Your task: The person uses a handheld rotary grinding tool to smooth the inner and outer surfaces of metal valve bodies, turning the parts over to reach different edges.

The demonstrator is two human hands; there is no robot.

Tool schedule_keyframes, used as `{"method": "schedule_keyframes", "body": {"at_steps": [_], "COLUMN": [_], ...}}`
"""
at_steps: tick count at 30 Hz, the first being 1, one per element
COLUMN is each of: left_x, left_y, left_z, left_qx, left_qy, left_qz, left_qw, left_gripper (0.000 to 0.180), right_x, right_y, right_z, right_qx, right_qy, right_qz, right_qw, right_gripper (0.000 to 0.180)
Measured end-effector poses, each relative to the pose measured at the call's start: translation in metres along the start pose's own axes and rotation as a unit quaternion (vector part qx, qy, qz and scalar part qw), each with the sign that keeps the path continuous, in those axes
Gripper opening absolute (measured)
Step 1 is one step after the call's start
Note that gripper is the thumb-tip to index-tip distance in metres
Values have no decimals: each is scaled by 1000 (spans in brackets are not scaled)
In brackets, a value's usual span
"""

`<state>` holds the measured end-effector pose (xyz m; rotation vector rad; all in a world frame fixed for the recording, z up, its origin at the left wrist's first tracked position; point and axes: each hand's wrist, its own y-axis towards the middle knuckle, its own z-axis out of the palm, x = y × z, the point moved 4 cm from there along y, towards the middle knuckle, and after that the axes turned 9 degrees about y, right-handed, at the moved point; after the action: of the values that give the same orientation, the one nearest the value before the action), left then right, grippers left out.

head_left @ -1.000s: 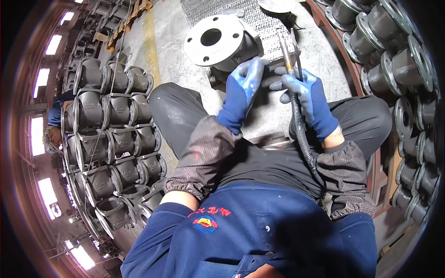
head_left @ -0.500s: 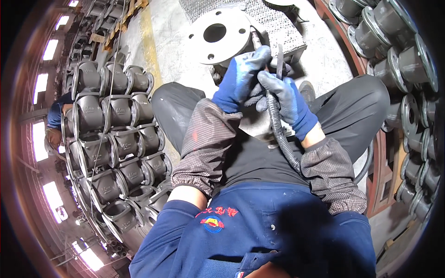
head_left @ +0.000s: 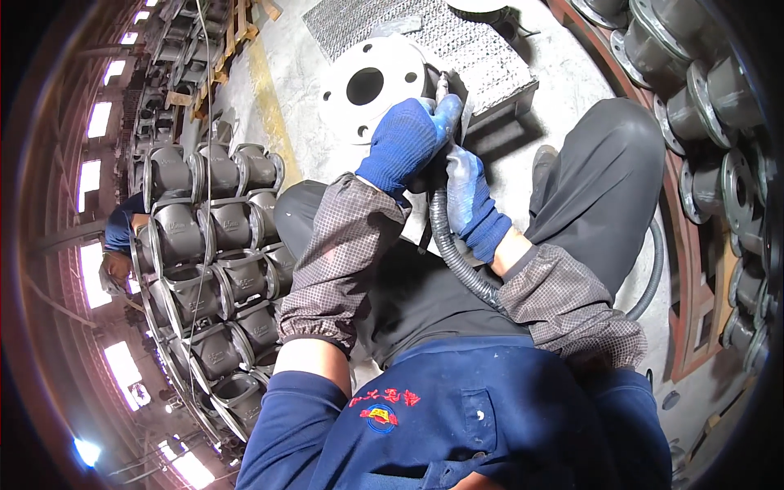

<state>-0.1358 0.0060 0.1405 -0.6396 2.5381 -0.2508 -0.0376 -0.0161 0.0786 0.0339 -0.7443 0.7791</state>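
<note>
A hose-fed hand grinder is in both my gloved hands, with its narrow nose [head_left: 442,86] pointing away from me. My left hand [head_left: 408,135] is closed round its front part. My right hand [head_left: 467,189] is closed on the rear of it, where the ribbed black hose [head_left: 443,233] comes out; its fingers are partly hidden. A flat grey lever [head_left: 466,122] sticks up between the hands. The nose is against or right beside the body behind a round, pale flange [head_left: 335,94] with a large centre hole and several bolt holes. Whether they touch, I cannot tell.
The flanged part stands by a low block with a textured metal top [head_left: 482,65]. Stacked grey pipe fittings [head_left: 184,233] rise on the left, with a bent-over person [head_left: 122,224] beyond them. More flanged fittings [head_left: 714,192] fill a reddish rack [head_left: 686,327] on the right.
Both hands have moved the grinder left and slightly toward me, with its nose now beside the flange's edge. My right hand has come down. The view has shifted a little.
</note>
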Motion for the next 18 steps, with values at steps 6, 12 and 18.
{"method": "schedule_keyframes", "body": {"at_steps": [6, 12, 18], "left_x": [-4, -8, -12], "left_y": [6, 0, 2], "left_z": [8, 8, 4], "left_qx": [-11, -3, -17], "left_qy": [25, 55, 10], "left_qz": [4, -41, -62], "left_qw": [1000, 998, 998], "left_gripper": [55, 51, 50], "right_x": [-5, -9, 4], "right_y": [3, 0, 3], "right_z": [-5, -2, 12], "right_qx": [-20, -120, -149], "right_qy": [13, 52, 181], "right_qz": [9, -39, 1], "right_qw": [1000, 991, 972], "right_gripper": [48, 29, 28]}}
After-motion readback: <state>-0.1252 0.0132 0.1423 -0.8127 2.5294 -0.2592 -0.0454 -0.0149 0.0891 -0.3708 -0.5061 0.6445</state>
